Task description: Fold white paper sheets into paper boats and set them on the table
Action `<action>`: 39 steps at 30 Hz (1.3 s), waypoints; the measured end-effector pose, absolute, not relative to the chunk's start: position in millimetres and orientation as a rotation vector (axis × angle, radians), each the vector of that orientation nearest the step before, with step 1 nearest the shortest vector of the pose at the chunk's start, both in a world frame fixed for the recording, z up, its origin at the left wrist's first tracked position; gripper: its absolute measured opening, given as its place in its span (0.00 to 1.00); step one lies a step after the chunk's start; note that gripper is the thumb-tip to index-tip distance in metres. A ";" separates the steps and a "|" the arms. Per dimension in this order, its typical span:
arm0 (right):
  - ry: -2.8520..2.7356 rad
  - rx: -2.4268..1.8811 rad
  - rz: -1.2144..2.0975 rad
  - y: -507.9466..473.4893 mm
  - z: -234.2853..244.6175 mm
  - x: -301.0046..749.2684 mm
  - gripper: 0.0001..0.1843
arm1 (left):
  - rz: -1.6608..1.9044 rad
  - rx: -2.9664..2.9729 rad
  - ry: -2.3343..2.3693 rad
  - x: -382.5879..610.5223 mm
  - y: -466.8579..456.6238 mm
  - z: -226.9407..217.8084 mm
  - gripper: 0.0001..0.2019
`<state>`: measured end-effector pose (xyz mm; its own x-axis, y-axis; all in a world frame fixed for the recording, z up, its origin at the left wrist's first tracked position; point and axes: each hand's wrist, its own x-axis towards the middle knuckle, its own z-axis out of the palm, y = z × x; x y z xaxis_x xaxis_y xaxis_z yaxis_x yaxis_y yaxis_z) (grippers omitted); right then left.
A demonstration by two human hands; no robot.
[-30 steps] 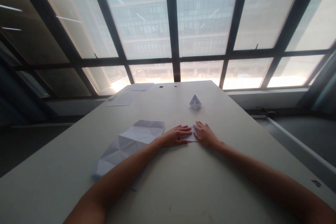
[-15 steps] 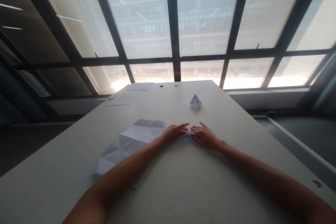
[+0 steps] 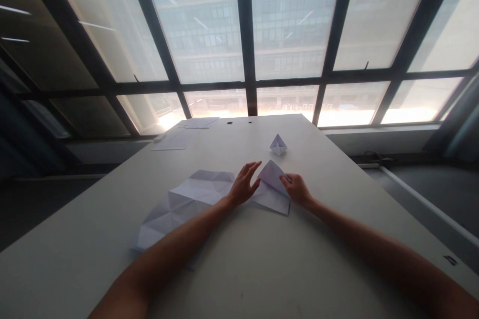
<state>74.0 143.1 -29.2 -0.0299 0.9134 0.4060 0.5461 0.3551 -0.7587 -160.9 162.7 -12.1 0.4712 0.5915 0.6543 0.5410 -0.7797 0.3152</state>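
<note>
A small folded white paper piece (image 3: 272, 188) lies in the middle of the pale table (image 3: 262, 259), its upper flap raised. My right hand (image 3: 297, 189) pinches the right edge of that flap. My left hand (image 3: 244, 184) rests against the paper's left side with its fingers stretched out and apart. A finished little paper boat (image 3: 278, 144) stands farther back on the table.
A large creased white sheet (image 3: 183, 202) lies left of my hands, partly under my left forearm. Flat sheets (image 3: 175, 142) and a thin stack (image 3: 200, 123) sit at the far left corner. Big windows with dark frames rise behind the table.
Both hands were pressing the paper flat. Now my right hand has lifted a flap of it upward, and my left hand has raised its fingers beside it.
</note>
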 end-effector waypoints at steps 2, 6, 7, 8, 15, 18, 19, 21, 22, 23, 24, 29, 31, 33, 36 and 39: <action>-1.629 -1.294 0.573 146.5 -30.2 75.0 0.21 | 1.092 2.729 1.023 -161.8 163.1 -13.2 0.23; -1.511 -1.289 0.669 149.8 -30.0 78.1 0.20 | 0.821 2.851 0.948 -162.9 167.3 -18.1 0.13; -1.487 -1.297 0.680 150.4 -30.2 79.0 0.20 | 0.774 2.860 0.907 -163.0 168.5 -19.3 0.13; -1.466 -1.309 0.686 151.1 -30.6 79.8 0.20 | 0.739 2.862 0.868 -163.0 169.7 -20.3 0.14; -1.421 -1.360 0.639 157.8 -37.3 85.7 0.19 | 0.650 2.803 0.896 -161.9 169.2 -21.6 0.12; -1.446 -1.369 0.597 161.0 -40.1 88.2 0.18 | 0.649 2.760 1.001 -160.5 166.8 -20.3 0.13; -1.457 -1.365 0.589 161.8 -41.0 88.8 0.18 | 0.660 2.748 1.044 -160.0 166.2 -19.6 0.13; -1.477 -1.359 0.590 162.2 -42.3 88.9 0.19 | 0.693 2.726 1.142 -159.2 165.5 -17.6 0.13; -1.493 -1.365 0.593 161.5 -42.6 88.5 0.20 | 0.704 2.719 1.190 -158.9 165.3 -16.4 0.13; -1.520 -1.381 0.590 160.1 -42.5 87.6 0.21 | 0.710 2.715 1.235 -158.8 165.1 -15.1 0.13; -1.558 -1.410 0.575 158.0 -42.1 86.5 0.21 | 0.712 2.711 1.276 -158.9 164.9 -13.9 0.12; -1.812 -1.591 0.348 143.8 -38.1 80.3 0.27 | 0.675 2.708 1.356 -161.1 163.7 -13.6 0.17; -1.879 -1.573 0.246 141.4 -38.8 80.1 0.30 | 0.605 2.717 1.333 -162.3 163.8 -16.5 0.25; -1.913 -1.510 0.150 141.8 -41.2 81.6 0.32 | 0.517 2.728 1.289 -163.3 164.6 -19.4 0.29; -1.953 -1.419 0.045 142.9 -44.9 84.5 0.30 | 0.338 2.758 1.177 -164.9 166.1 -20.6 0.27; -2.091 -1.311 -0.005 140.1 -45.7 83.9 0.26 | 0.199 2.790 1.036 -166.9 166.9 -17.4 0.27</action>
<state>83.9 140.1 -45.7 -0.2790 0.8004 0.5306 0.8029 0.4975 -0.3284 -166.9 166.9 -17.4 0.7514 0.6562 0.0690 0.6351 -0.7477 0.1941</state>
